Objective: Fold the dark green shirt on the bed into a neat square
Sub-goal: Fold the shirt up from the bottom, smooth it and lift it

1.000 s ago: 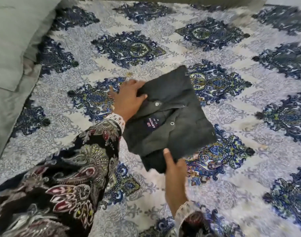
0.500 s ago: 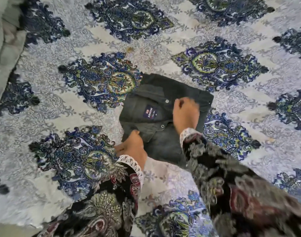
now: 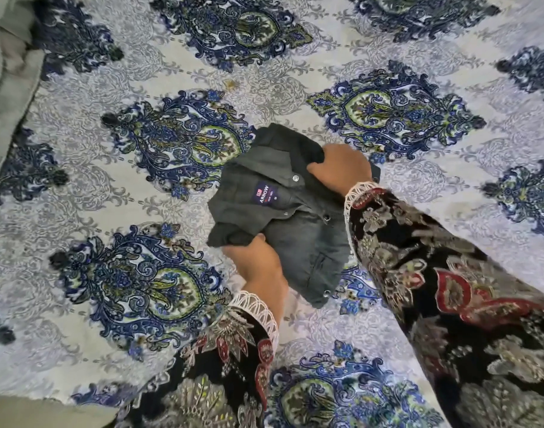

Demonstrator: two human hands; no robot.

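The dark green shirt [image 3: 274, 208] lies folded into a small, slightly rumpled packet in the middle of the bed, collar side up with a blue neck label showing. My left hand [image 3: 258, 267] grips its near left edge, fingers tucked under the fabric. My right hand [image 3: 341, 169] is closed on the far right corner by the collar. Both arms wear dark floral sleeves with white lace cuffs. The packet's right side is partly hidden under my right forearm.
The bed [image 3: 141, 196] is covered by a white and grey sheet with large blue paisley medallions. A grey pillow or blanket [image 3: 5, 88] lies along the left edge. The bed's near edge shows at the bottom left corner.
The shirt was set down flat from being held tilted. My right hand moved from pressing its middle to gripping the far right corner; my left hand shifted along the near edge.
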